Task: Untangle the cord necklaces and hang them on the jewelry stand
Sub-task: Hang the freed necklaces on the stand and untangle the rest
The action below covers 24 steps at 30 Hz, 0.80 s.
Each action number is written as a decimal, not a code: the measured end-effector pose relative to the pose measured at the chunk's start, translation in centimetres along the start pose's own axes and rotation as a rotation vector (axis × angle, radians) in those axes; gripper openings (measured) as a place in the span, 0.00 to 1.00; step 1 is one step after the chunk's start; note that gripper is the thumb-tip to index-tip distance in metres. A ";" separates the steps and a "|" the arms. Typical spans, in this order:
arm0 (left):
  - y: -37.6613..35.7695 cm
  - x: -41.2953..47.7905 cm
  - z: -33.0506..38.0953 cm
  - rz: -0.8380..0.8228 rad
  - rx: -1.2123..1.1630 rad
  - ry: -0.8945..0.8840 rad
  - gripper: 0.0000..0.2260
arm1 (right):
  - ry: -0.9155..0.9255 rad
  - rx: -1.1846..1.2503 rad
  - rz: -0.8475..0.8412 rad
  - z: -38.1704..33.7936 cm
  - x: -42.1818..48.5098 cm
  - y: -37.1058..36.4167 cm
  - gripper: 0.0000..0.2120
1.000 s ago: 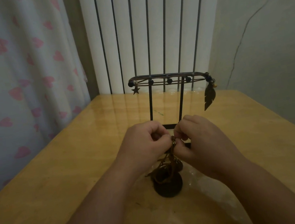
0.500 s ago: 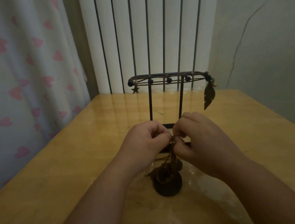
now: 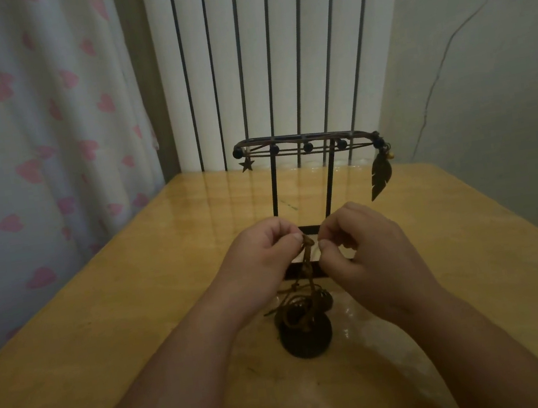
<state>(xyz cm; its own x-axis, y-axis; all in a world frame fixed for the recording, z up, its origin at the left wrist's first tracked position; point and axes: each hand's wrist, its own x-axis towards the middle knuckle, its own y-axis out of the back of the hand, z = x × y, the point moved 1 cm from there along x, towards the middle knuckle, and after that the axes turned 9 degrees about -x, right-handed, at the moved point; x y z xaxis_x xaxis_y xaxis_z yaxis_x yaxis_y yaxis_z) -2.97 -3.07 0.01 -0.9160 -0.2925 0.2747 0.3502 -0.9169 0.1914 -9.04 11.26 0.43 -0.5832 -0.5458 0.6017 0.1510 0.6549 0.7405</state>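
While my left hand (image 3: pixel 261 256) pinches the top of the cord necklaces (image 3: pixel 296 310) trailing onto the bench (image 3: pixel 105 330), my right hand (image 3: pixel 370 248) curls alongside, grip unclear. I'm untangling; next, tease one loop loose for the jewelry stand (image 3: pixel 303 140).

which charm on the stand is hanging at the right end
The dark feather-shaped metal charm: it is long and dangles from the right end of the top bar of the black wire jewelry stand. The small star charm hangs at the left end.
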 end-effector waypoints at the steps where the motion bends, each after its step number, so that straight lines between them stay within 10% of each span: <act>1: 0.0 0.0 0.1 -0.002 0.038 -0.015 0.08 | -0.003 0.011 0.024 0.1 0.0 0.1 0.03; 17: -0.3 -0.1 -0.2 -0.014 0.081 0.006 0.07 | 0.021 -0.190 -0.093 -0.1 0.1 0.3 0.09; 24: -0.4 0.0 -0.1 0.004 0.045 0.022 0.08 | -0.185 0.147 -0.052 -0.2 0.1 0.2 0.05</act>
<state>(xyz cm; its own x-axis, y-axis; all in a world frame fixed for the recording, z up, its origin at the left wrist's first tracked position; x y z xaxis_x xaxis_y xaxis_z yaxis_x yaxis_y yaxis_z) -3.15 -2.75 -0.19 -0.9183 -0.3027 0.2550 0.3620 -0.9028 0.2322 -8.89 11.21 0.66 -0.7252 -0.4850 0.4888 0.0067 0.7048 0.7093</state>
